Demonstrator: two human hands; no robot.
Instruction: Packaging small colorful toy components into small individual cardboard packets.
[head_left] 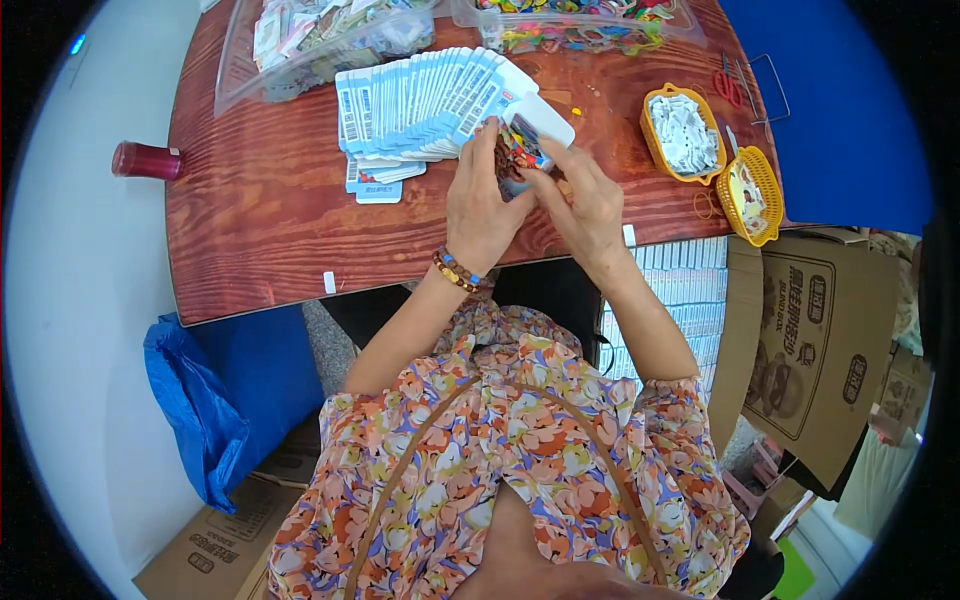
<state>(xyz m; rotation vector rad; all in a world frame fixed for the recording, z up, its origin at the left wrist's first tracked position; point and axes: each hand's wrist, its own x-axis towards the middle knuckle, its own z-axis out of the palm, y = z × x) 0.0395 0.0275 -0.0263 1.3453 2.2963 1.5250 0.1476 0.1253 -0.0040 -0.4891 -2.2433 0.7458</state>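
Observation:
Between my two hands, over the middle of the table, is a small light-blue carton (514, 187) with colourful little pieces (523, 146) showing at its top. My left hand (480, 195), with a beaded bracelet on the wrist, has its fingers closed on the carton's left side. The thumb and fingers of my right hand (584, 205) grip the other side. My fingers cover much of the carton. Just beyond lies a fanned-out row of flat light-blue cartons (410, 105), with a white flap (543, 120) beside my right fingertips.
Clear plastic bins of packets (340, 60) and colourful pieces (580, 38) stand at the back. On the right are two yellow baskets (650, 130) (775, 225) and red-handled scissors (728, 88). A dark red cylinder (147, 160) lies at the left edge. Cardboard boxes (815, 340) stand lower right.

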